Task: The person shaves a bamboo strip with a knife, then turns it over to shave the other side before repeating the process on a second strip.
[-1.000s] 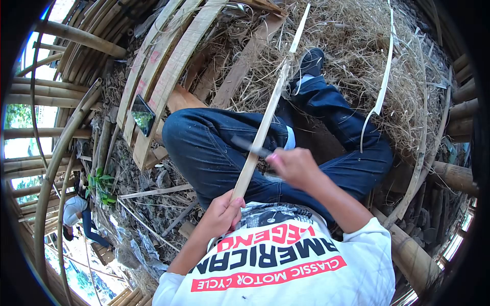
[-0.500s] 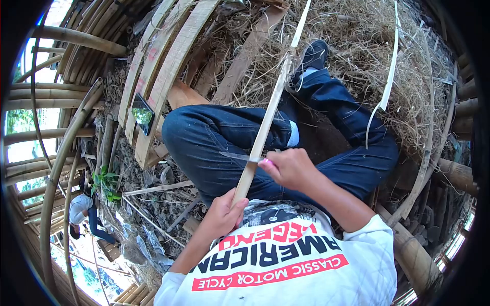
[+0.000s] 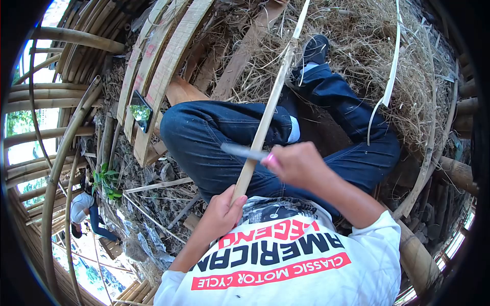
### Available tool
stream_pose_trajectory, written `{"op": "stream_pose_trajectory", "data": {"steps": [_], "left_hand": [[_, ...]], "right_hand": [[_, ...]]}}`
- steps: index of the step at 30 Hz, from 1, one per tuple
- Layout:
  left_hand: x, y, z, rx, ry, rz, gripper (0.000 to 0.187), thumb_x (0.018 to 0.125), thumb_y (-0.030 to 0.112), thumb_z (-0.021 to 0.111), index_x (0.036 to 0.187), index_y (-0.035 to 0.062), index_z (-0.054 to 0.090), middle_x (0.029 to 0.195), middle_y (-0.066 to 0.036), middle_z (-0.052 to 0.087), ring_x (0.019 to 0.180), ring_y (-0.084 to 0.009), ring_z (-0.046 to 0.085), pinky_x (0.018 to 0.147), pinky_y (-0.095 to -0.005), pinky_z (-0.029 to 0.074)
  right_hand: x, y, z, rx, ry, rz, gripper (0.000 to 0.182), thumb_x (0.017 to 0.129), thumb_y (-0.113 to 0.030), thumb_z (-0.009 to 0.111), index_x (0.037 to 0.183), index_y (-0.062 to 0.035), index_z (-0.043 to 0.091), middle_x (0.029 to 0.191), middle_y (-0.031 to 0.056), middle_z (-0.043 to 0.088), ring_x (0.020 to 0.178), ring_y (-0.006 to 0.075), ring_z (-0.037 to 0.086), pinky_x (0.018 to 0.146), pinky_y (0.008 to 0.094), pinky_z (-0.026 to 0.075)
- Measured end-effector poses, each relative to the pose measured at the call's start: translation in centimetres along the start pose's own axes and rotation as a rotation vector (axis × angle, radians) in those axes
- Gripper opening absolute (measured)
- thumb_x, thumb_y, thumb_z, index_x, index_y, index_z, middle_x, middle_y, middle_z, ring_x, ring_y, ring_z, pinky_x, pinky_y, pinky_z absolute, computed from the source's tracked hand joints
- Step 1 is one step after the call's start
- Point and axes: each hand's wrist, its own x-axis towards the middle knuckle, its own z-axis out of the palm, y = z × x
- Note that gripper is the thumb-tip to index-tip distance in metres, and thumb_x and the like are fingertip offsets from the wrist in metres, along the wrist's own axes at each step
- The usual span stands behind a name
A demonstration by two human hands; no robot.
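Note:
A long pale bamboo strip [image 3: 269,113] runs from my lap up past my foot, with loose fibres on its upper part. My left hand [image 3: 223,210] is wrapped round its near end, close against the shirt. In my right hand [image 3: 300,164] is a knife [image 3: 242,151], its blade pointing left and lying across the strip a little above my left hand. The fist hides the knife's handle. Something pink shows at the right thumb. The strip passes over my bent legs in dark jeans [image 3: 204,127].
Curved wooden planks [image 3: 171,64] lean at the upper left, with a phone [image 3: 140,111] resting on them. Dry shavings [image 3: 367,61] cover the ground beyond my legs. A thin pale strip [image 3: 392,71] hangs at the right. Bamboo poles [image 3: 66,137] frame the left, where another person [image 3: 84,209] is farther off.
My right hand and the knife have shifted slightly up and to the right, and the blade now slants more and looks blurred. My left hand stays on the strip's near end.

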Motion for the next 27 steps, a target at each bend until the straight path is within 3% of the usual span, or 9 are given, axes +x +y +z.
{"op": "stream_pose_trajectory", "data": {"steps": [3, 5, 9, 11, 15, 17, 21, 23, 27], "left_hand": [[-0.1, 0.5, 0.3, 0.061, 0.021, 0.047, 0.022, 0.098, 0.021, 0.048, 0.099, -0.0003, 0.053, 0.052, -0.004, 0.052, 0.044, -0.0131, 0.051, 0.045, -0.0285, 0.040], [-0.2, 0.4, 0.3, 0.120, 0.048, 0.038, 0.023, 0.098, 0.021, 0.048, 0.098, -0.0011, 0.052, 0.053, -0.006, 0.052, 0.045, -0.0165, 0.054, 0.047, -0.0308, 0.041], [0.1, 0.6, 0.3, 0.148, 0.050, 0.026, 0.023, 0.098, 0.021, 0.048, 0.098, -0.0015, 0.052, 0.053, -0.009, 0.053, 0.047, -0.0192, 0.056, 0.048, -0.0328, 0.042], [0.0, 0.7, 0.5, 0.130, 0.032, 0.034, 0.022, 0.097, 0.021, 0.049, 0.097, -0.0015, 0.052, 0.054, -0.010, 0.054, 0.048, -0.0206, 0.057, 0.049, -0.0345, 0.043], [-0.1, 0.4, 0.6, 0.175, 0.063, 0.065, 0.022, 0.097, 0.021, 0.049, 0.095, -0.0012, 0.051, 0.054, -0.010, 0.054, 0.048, -0.0212, 0.058, 0.049, -0.0347, 0.043], [0.0, 0.1, 0.7, 0.143, 0.057, 0.071, 0.019, 0.098, 0.019, 0.049, 0.093, 0.0009, 0.051, 0.053, -0.001, 0.050, 0.046, -0.0080, 0.048, 0.047, -0.0259, 0.038], [0.2, 0.5, 0.7, 0.100, 0.060, 0.061, 0.019, 0.098, 0.019, 0.049, 0.093, 0.0008, 0.050, 0.052, -0.001, 0.050, 0.047, -0.0080, 0.048, 0.046, -0.0260, 0.038], [0.2, 0.5, 0.6, 0.111, 0.020, 0.071, 0.021, 0.097, 0.020, 0.050, 0.095, -0.0006, 0.051, 0.054, -0.008, 0.055, 0.048, -0.0195, 0.057, 0.049, -0.0324, 0.043], [-0.1, 0.2, 0.4, 0.122, 0.041, 0.022, 0.021, 0.097, 0.021, 0.050, 0.095, -0.0006, 0.051, 0.055, -0.007, 0.054, 0.048, -0.0176, 0.056, 0.049, -0.0314, 0.043]], "right_hand": [[0.0, 0.2, 0.5, 0.014, 0.020, 0.007, 0.042, 0.091, -0.042, 0.055, 0.069, -0.0065, 0.061, 0.055, 0.0146, 0.059, 0.049, 0.0323, 0.061, 0.048, 0.0424, 0.048], [1.1, 3.3, 0.4, -0.043, 0.067, 0.187, 0.043, 0.092, -0.042, 0.053, 0.069, -0.0065, 0.063, 0.056, 0.0151, 0.060, 0.050, 0.0331, 0.061, 0.048, 0.0430, 0.048], [1.0, 2.2, -0.7, 0.065, -0.022, 0.155, 0.045, 0.092, -0.044, 0.051, 0.070, -0.0073, 0.065, 0.057, 0.0150, 0.060, 0.053, 0.0347, 0.062, 0.051, 0.0450, 0.049], [0.3, -0.7, -0.6, 0.110, -0.108, 0.031, 0.046, 0.091, -0.045, 0.053, 0.069, -0.0072, 0.064, 0.057, 0.0157, 0.060, 0.054, 0.0357, 0.062, 0.052, 0.0451, 0.049], [1.3, 1.6, 0.3, 0.021, 0.001, 0.127, 0.044, 0.092, -0.044, 0.053, 0.068, -0.0077, 0.064, 0.056, 0.0153, 0.060, 0.054, 0.0340, 0.062, 0.051, 0.0445, 0.048], [1.9, 4.2, -0.3, 0.008, 0.046, 0.133, 0.042, 0.093, -0.042, 0.051, 0.071, -0.0077, 0.064, 0.057, 0.0156, 0.060, 0.055, 0.0346, 0.062, 0.051, 0.0456, 0.048], [1.2, 0.8, -0.7, 0.071, -0.043, 0.089, 0.043, 0.091, -0.043, 0.053, 0.070, -0.0069, 0.065, 0.056, 0.0158, 0.060, 0.054, 0.0343, 0.062, 0.051, 0.0453, 0.048], [0.2, -1.3, 0.1, 0.131, -0.105, -0.019, 0.042, 0.091, -0.042, 0.054, 0.071, -0.0070, 0.065, 0.056, 0.0169, 0.059, 0.053, 0.0359, 0.061, 0.052, 0.0448, 0.049], [1.0, 1.7, 0.8, 0.135, 0.000, 0.084, 0.042, 0.092, -0.042, 0.053, 0.070, -0.0082, 0.064, 0.055, 0.0158, 0.059, 0.053, 0.0355, 0.061, 0.051, 0.0449, 0.048]]}}
